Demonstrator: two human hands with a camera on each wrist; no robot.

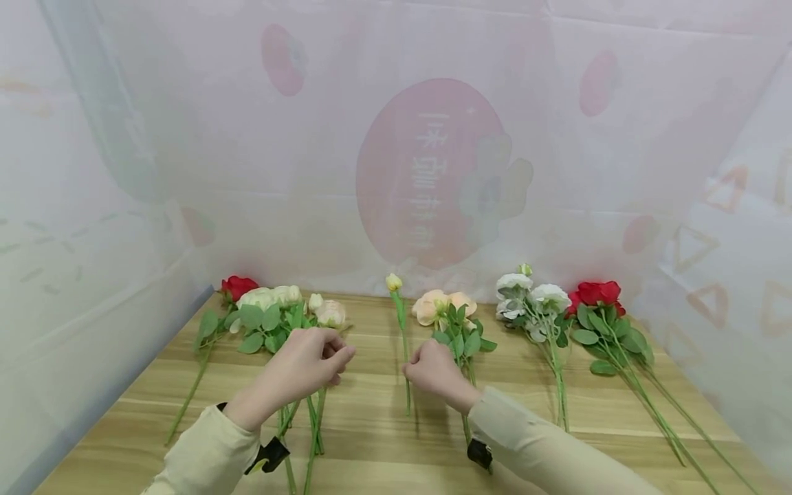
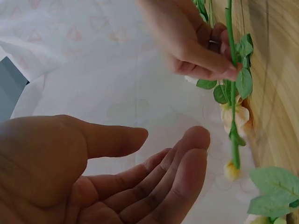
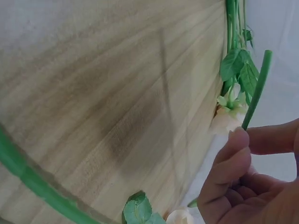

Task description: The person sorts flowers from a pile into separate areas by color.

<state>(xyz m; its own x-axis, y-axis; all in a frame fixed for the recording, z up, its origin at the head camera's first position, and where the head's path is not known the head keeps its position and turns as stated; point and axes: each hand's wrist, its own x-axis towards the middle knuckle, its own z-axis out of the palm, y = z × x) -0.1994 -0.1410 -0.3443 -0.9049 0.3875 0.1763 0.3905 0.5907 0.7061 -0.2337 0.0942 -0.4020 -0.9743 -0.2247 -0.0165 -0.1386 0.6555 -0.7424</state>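
Observation:
My right hand [image 1: 436, 371] pinches the green stem of a single yellow tulip [image 1: 394, 282] between thumb and fingertips. The tulip's bud points away toward the back wall, and its lower stem sticks out below the fingers. In the right wrist view the stem [image 3: 258, 88] rises from the pinch above the wooden surface. My left hand [image 1: 306, 361] holds nothing; its thumb and loosely bent fingers are apart in the left wrist view. Below and behind it lies a bunch of white flowers [image 1: 266, 298] with green leaves, beside a pale pink bloom [image 1: 331, 313].
Peach flowers [image 1: 433, 307] lie just right of the tulip. Farther right are white flowers [image 1: 551, 299] and red roses [image 1: 599, 293] with long stems. Another red rose [image 1: 238, 287] lies at the left. A printed cloth backdrop [image 1: 322, 172] stands behind the wooden table [image 1: 371, 440].

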